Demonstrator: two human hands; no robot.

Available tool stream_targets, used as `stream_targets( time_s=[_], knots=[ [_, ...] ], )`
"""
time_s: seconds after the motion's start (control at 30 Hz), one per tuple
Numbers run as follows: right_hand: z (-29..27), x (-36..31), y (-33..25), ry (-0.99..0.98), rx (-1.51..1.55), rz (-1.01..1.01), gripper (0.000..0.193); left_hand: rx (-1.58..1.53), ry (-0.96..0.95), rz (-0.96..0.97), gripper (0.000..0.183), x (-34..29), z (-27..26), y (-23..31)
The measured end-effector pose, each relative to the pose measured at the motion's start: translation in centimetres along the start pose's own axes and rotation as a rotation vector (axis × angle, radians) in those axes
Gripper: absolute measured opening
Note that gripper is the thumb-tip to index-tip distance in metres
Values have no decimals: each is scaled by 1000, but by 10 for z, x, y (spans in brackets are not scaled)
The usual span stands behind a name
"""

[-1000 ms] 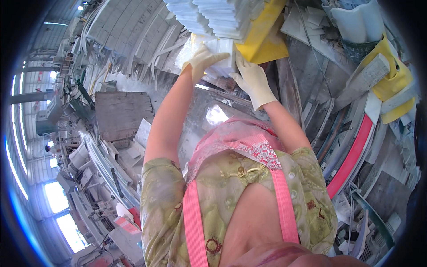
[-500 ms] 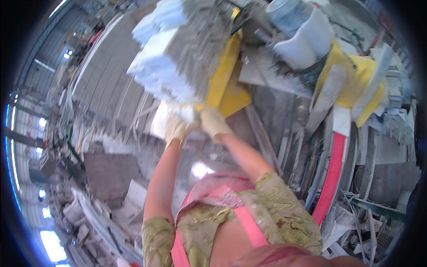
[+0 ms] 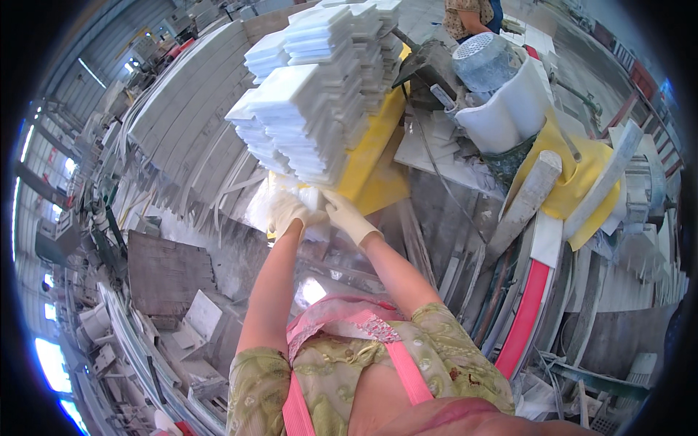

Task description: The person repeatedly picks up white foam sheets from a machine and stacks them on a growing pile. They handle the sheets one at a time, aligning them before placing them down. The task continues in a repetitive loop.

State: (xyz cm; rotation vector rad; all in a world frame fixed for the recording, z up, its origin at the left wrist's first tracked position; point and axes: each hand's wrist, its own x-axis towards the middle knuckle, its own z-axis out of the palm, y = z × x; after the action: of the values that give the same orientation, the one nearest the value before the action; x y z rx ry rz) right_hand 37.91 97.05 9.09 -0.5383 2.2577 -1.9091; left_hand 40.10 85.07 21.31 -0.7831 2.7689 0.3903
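Note:
Both my hands wear cream gloves and meet at the near foot of a tall stack of white stone tiles [image 3: 291, 87]. My left hand [image 3: 288, 212] is closed over some white tiles [image 3: 259, 206] at its left side, its fingertips partly hidden. My right hand [image 3: 349, 216] presses its fingers to the right end of the same tiles, thumb side toward the stack. Beneath and to the right of the stack lies a yellow sheet [image 3: 378, 171].
Long grey slabs [image 3: 189, 102] lean at the left. A motor [image 3: 487, 62] with a white cover and yellow cloth [image 3: 574, 171] stand at the right, near a red-and-white bar [image 3: 525, 316]. Broken pieces [image 3: 202, 316] lie lower left. Another person [image 3: 471, 18] is at the far top.
The view has tilted, and the other person at the top has come into sight. My hands stay at the foot of the stack, with the right-hand fingers now more stretched toward the tiles.

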Motion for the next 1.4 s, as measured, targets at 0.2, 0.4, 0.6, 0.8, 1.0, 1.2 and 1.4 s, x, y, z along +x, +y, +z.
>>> stream_targets(
  time_s=[0.2,0.4,0.6,0.8,1.0,1.2,1.4],
  knots=[
    [10,8,21,105,-92,-58,47,-28,70,60,125,-2,2,-1],
    [13,-21,32,193,272,10,51,-108,101,125,108,5,7,-22],
    [19,-38,22,273,290,102,51,-452,-86,319,89,36,-6,-67],
    [46,-38,15,335,548,190,46,-811,-176,544,88,53,-9,-101],
    [85,-26,7,294,602,208,53,-879,-342,495,85,66,-13,-115],
    [99,-32,0,244,718,187,68,-833,-383,501,83,87,-1,-115],
    [95,-30,14,270,636,176,70,-802,-323,551,84,93,9,-117]
  ],
)
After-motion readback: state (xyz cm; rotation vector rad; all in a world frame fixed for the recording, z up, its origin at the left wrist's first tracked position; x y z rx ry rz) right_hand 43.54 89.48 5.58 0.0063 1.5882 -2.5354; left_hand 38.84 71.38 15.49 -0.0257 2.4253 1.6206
